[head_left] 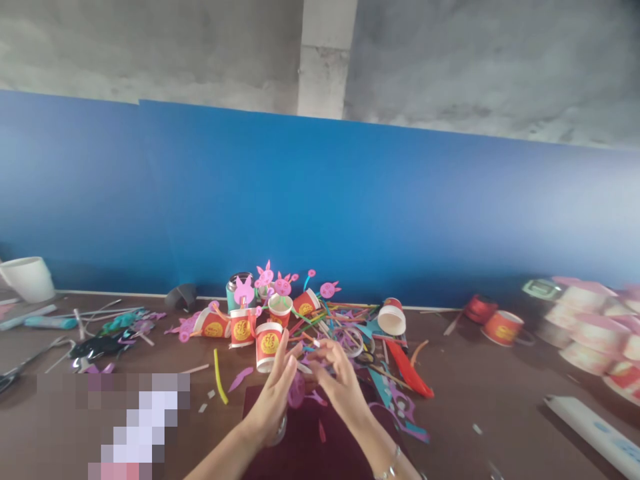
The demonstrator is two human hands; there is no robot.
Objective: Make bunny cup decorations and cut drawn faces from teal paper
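Note:
My left hand (273, 393) is raised over the table's near middle, fingers pressed together beside a round purple-pink cutout (296, 390), which it seems to hold at its fingertips. Facing it, my right hand (343, 387) has curled fingers with the tips close together; whatever they pinch is too small to make out. A small whitish bit shows between the two hands. Beneath them lies a dark red mat (300, 453). Just behind my left hand stands a red and white paper cup (269, 348). A round object under my left wrist is mostly hidden.
More red paper cups (242, 328) with pink animal-face cutouts (283, 285) stand behind. Coloured strips and scraps (345, 320) lie heaped beside them. Scissors (30, 367) and a white mug (29, 279) are left; stacked paper bowls (590, 333) and a white box (595, 427) right. A blue partition (320, 200) rises behind.

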